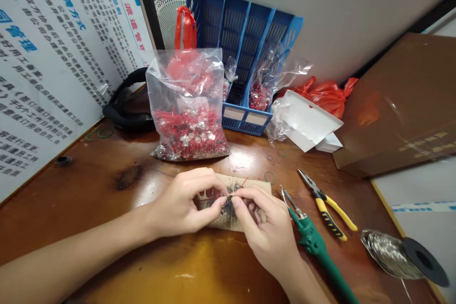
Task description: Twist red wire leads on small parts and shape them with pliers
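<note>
My left hand (185,202) and my right hand (261,221) meet over a scorched piece of cardboard (258,185) on the wooden table (107,185). Both hands are pinched together on a small part with a thin red wire (243,182) that sticks up between the fingertips. The part itself is mostly hidden by my fingers. A clear bag of red wired parts (188,114) stands just behind the hands.
A green-handled soldering iron (317,247) and yellow-handled pliers (327,206) lie right of my right hand. A solder spool (402,254) sits at the far right. Behind are a blue file rack (245,52), a white box (306,121), a brown carton (402,104) and a printed board (53,57) at left.
</note>
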`<state>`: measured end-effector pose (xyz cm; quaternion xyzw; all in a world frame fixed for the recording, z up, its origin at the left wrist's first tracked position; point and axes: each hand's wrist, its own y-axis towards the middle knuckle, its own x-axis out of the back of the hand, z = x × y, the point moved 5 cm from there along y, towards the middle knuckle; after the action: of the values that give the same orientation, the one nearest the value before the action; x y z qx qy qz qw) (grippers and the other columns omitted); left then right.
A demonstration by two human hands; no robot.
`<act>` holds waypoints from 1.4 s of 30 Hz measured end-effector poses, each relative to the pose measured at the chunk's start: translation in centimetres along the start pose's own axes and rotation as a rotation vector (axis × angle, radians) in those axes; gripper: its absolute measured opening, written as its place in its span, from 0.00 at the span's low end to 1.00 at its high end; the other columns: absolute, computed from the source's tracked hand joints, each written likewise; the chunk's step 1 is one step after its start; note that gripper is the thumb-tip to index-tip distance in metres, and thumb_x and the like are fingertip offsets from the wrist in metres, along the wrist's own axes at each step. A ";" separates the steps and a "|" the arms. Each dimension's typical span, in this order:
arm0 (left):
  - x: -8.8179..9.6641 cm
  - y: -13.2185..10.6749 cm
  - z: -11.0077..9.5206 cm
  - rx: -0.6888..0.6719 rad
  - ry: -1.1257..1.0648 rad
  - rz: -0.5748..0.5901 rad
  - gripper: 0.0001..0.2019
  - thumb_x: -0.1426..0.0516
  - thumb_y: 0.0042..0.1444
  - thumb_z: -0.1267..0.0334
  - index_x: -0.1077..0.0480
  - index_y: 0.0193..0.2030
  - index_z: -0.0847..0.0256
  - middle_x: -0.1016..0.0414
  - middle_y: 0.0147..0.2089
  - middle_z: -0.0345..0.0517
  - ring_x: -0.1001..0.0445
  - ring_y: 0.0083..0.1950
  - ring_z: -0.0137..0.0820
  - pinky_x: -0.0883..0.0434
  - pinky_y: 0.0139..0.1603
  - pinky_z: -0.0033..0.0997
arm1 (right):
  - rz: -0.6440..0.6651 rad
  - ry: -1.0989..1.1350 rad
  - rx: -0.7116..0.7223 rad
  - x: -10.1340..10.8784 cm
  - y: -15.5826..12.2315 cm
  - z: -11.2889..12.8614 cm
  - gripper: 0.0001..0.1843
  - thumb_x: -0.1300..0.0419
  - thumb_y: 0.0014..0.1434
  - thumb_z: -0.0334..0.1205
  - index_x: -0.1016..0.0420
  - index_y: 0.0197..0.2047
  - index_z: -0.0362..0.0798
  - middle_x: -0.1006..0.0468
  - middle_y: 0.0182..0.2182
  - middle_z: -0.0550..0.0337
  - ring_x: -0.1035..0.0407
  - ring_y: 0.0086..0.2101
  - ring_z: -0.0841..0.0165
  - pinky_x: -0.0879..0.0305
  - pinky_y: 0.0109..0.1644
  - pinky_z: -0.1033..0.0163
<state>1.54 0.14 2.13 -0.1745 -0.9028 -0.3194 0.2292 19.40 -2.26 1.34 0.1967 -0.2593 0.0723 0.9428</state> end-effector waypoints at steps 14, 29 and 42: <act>0.0 -0.1 -0.1 0.009 -0.031 -0.012 0.04 0.39 0.60 0.74 0.24 0.39 0.64 0.26 0.32 0.41 0.30 0.33 0.25 0.34 0.34 0.23 | 0.026 0.026 -0.032 -0.1 0.1 0.1 0.07 0.38 0.70 0.36 0.19 0.40 0.48 0.21 0.30 0.61 0.34 0.25 0.71 0.38 0.28 0.64; -0.2 -0.2 -0.2 -0.008 -0.021 0.000 0.03 0.39 0.60 0.73 0.24 0.38 0.63 0.27 0.31 0.39 0.31 0.31 0.24 0.35 0.33 0.23 | 0.024 0.082 -0.018 0.0 0.1 0.6 0.06 0.39 0.66 0.32 0.20 0.38 0.45 0.29 0.25 0.64 0.39 0.21 0.75 0.44 0.23 0.68; -0.2 -0.5 -1.1 -0.164 0.065 0.008 0.02 0.38 0.60 0.73 0.24 0.37 0.65 0.27 0.29 0.40 0.33 0.29 0.25 0.39 0.30 0.28 | 0.015 0.036 0.022 0.1 0.3 1.0 0.08 0.40 0.64 0.32 0.23 0.32 0.45 0.31 0.22 0.65 0.40 0.22 0.76 0.44 0.25 0.68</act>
<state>1.79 -0.98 2.50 -0.1858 -0.8650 -0.3967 0.2447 18.91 -2.38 2.30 0.2037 -0.2429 0.0858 0.9445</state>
